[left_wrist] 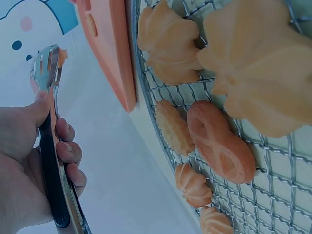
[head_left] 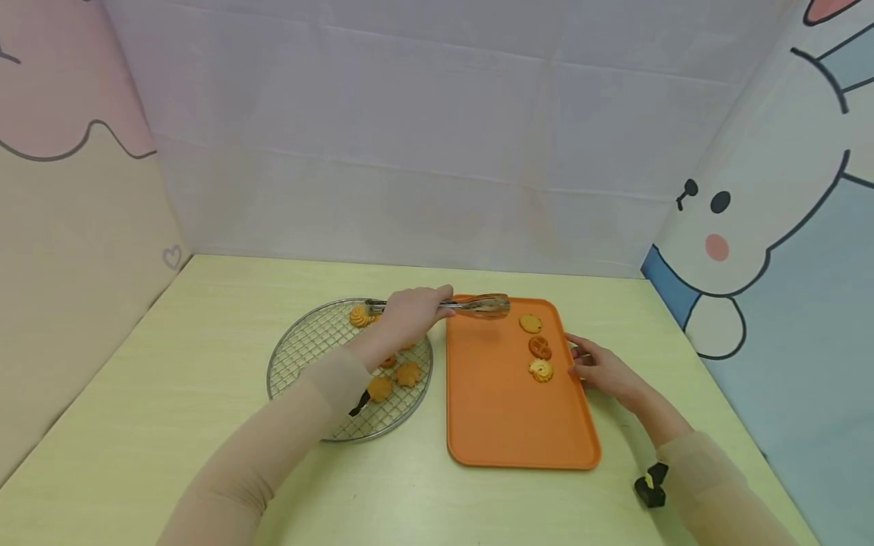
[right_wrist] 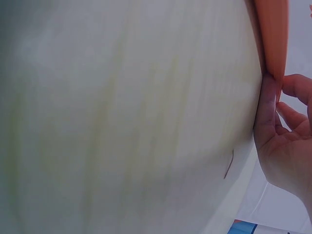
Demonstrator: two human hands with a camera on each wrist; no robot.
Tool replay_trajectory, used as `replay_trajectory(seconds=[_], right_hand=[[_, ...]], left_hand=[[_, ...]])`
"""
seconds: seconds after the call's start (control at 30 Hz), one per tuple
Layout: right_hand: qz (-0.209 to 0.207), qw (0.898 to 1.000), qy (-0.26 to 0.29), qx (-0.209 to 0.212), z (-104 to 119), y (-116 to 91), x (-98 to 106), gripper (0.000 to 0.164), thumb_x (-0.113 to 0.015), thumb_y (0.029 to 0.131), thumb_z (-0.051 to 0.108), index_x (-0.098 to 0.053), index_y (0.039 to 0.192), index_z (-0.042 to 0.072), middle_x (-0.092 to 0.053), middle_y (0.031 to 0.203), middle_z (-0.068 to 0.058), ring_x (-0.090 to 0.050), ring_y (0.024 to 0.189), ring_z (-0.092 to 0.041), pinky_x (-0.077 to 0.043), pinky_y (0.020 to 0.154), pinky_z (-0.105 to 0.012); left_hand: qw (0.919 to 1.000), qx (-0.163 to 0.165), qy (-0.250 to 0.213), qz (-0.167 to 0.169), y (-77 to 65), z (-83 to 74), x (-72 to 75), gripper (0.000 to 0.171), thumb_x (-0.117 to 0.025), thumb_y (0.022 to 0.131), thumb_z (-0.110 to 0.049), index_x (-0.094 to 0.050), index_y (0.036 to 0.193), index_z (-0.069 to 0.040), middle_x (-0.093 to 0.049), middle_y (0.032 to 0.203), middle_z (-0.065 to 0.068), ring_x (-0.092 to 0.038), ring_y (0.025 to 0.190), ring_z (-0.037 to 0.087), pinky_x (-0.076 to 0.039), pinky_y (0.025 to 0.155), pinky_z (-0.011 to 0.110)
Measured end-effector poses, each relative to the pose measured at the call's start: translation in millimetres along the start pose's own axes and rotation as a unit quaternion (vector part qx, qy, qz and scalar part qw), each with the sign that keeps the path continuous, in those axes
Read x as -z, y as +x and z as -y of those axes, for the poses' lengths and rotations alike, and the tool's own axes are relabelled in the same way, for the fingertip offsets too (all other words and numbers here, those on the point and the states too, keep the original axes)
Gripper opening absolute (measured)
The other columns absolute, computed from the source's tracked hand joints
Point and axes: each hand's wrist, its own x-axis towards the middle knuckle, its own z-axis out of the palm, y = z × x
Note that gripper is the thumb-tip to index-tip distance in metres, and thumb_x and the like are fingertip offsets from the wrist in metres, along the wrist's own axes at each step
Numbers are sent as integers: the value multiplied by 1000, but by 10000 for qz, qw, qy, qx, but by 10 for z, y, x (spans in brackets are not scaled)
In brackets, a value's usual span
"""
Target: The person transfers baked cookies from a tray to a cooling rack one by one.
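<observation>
Left hand (head_left: pixel 413 312) grips tongs (head_left: pixel 486 305) bearing one cookie (left_wrist: pixel 62 57), right hand (head_left: pixel 604 371) pinches the tray's (head_left: pixel 505 428) right edge; three cookies (head_left: pixel 541 371) laid near it, other cookies (head_left: pixel 408 374) left on the rack (head_left: pixel 297 353).

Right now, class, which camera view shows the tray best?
The head view, because it shows the tray nearly whole with three cookies on it. The left wrist view shows only part, at the top; the right wrist view, just an edge gripped by the right hand.
</observation>
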Motion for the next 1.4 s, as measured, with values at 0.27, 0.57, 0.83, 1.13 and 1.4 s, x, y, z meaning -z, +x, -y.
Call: replay_trajectory(seconds=[0.27,0.57,0.83,1.13,1.4], right_hand=[[2,10000,19,11,-1,1,-1,66,-54,93,8,-19,149,1,-40,124,-20,-44,105,-27,-51,77,-27],[7,10000,65,8,-7,-10,3,65,-54,94,8,-19,149,1,-39,125,-21,-44,106,-27,-51,77,-25],[19,10000,41,24,2,-18,2,65,-54,94,8,-19,149,1,-40,125,-22,-44,106,-28,-51,77,-26],[16,10000,23,28,-1,-11,-1,65,-53,95,8,-20,149,2,-40,125,-21,-44,106,-28,-51,78,-26],[14,10000,53,80,-13,-10,-4,65,-54,94,8,-19,149,1,-40,124,-22,-43,107,-28,-50,78,-26]], left_hand=[[9989,-28,-180,-424,-135,18,132,28,-46,94,-45,-44,87,-18,-46,62,-2,-35,50,13,-24,45,26],[9969,58,-263,-742,-272,62,268,26,-46,94,-44,-45,86,-20,-45,61,-4,-36,50,12,-24,46,27],[9947,156,-365,-953,-413,134,348,21,-51,95,-40,-47,88,-20,-47,62,-5,-39,51,13,-26,46,28],[9935,231,-294,-1077,-609,177,483,20,-51,95,-39,-50,90,-20,-48,61,-6,-43,50,11,-28,45,28],[9904,178,-144,-1360,-804,257,526,20,-53,94,-39,-51,90,-19,-45,61,-6,-40,51,10,-26,45,27]])
